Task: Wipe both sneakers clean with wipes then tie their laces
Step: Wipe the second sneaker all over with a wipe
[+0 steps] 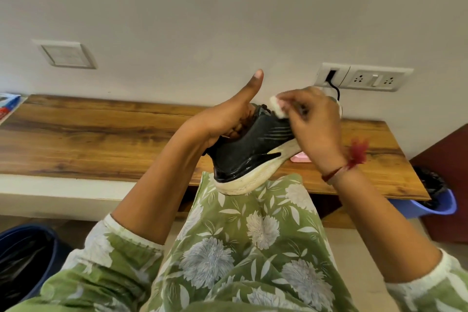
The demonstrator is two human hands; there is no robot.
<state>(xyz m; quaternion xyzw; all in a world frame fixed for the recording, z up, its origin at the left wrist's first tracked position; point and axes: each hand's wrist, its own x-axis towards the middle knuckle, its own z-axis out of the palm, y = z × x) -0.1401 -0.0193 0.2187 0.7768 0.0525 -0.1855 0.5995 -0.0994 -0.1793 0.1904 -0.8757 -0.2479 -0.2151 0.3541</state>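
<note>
A black sneaker [255, 152] with a dirty white sole rests heel-down on my lap, its toe tilted up towards the wall. My left hand [228, 119] grips it with fingers inside the collar and the thumb sticking up. My right hand [314, 121] pinches a small white wipe [353, 106] against the laced top of the sneaker. The upper looks wet and glossy. The laces are mostly hidden behind my hands. Only one sneaker is in view.
A wooden shelf [101, 139] runs along the wall in front of me, with a pink object [300, 157] under my right wrist. Bins lined with black bags stand at lower left [22, 256] and at right [433, 197]. A black cable [335, 88] hangs from the wall socket.
</note>
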